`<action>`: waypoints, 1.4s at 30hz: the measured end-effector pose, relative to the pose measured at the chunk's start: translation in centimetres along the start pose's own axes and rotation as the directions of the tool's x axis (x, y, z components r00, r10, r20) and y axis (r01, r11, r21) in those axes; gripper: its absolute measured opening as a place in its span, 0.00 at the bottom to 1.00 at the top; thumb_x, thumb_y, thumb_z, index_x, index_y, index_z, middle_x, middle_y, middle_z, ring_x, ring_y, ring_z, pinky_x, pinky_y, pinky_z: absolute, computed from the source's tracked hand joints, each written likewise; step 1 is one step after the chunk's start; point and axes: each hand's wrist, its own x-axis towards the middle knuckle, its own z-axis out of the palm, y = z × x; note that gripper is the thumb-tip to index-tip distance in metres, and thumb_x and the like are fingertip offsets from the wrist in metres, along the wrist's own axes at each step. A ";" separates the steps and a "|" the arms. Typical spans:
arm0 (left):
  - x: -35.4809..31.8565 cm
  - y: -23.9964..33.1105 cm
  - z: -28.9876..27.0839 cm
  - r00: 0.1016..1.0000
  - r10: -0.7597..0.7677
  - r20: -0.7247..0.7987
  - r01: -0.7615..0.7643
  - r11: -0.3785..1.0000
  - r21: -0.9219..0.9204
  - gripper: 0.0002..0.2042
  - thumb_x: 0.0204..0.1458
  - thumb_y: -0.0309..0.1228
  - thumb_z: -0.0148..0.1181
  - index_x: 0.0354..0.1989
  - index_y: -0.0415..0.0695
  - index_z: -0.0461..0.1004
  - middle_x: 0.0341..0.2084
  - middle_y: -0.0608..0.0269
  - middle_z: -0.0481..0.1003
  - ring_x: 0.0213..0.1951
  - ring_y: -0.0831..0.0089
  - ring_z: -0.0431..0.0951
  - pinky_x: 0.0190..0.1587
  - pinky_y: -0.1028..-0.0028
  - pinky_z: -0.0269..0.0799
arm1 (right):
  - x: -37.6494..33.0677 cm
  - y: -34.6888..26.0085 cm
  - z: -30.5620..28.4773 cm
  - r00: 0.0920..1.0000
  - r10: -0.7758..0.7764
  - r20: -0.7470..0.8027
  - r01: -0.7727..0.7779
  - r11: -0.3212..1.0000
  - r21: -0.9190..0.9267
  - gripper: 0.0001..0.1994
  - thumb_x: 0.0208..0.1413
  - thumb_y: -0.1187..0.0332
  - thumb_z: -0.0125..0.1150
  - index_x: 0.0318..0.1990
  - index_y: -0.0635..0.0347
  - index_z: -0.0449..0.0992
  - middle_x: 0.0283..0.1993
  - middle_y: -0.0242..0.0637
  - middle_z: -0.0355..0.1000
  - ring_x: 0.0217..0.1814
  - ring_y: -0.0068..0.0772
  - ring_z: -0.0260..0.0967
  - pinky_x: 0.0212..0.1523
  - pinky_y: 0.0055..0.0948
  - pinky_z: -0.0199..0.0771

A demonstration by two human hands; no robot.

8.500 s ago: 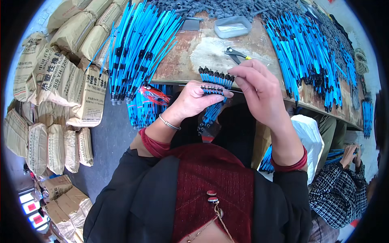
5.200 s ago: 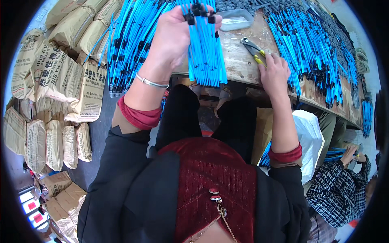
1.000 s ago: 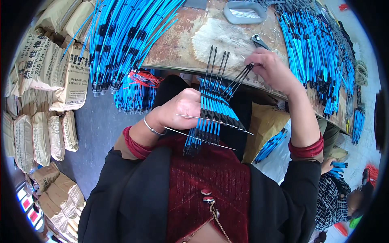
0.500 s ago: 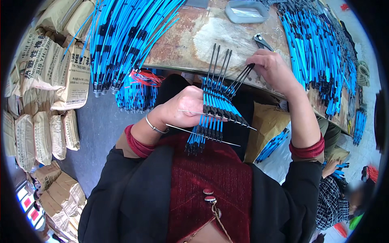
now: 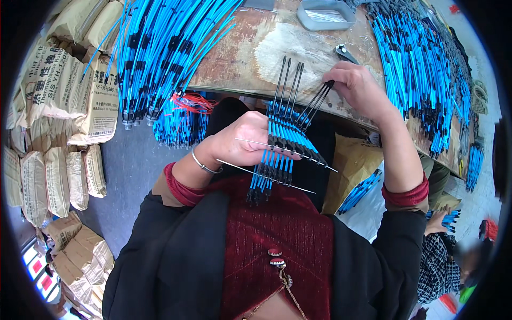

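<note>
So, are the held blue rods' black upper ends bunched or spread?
Spread: the black upper ends of the held blue rods stand in separate clusters, the right hand pinching the rightmost.

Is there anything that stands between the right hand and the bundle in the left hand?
Nothing visible: the right hand pinches black ends of the blue-black bundle, which the left hand grips. The pliers lie beyond, on the table.

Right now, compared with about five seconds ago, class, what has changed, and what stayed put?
The left hand has come down from over the table toward the body, again with blue strips in its grip; two thin rods now show across them, unseen then. The right hand, then at the cutters, now pinches some black tips. The grey tray and paper sacks stayed put.
</note>
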 end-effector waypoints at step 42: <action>-0.1 -0.5 0.1 0.997 -0.008 -0.073 0.012 0.998 0.060 0.10 0.44 0.32 0.62 0.36 0.46 0.80 0.33 0.62 0.79 0.35 0.65 0.79 0.38 0.71 0.73 | -0.3 -0.3 -0.4 0.998 0.052 0.036 -0.050 0.998 -0.035 0.09 0.43 0.82 0.53 0.35 0.65 0.73 0.32 0.45 0.69 0.37 0.51 0.69 0.39 0.38 0.69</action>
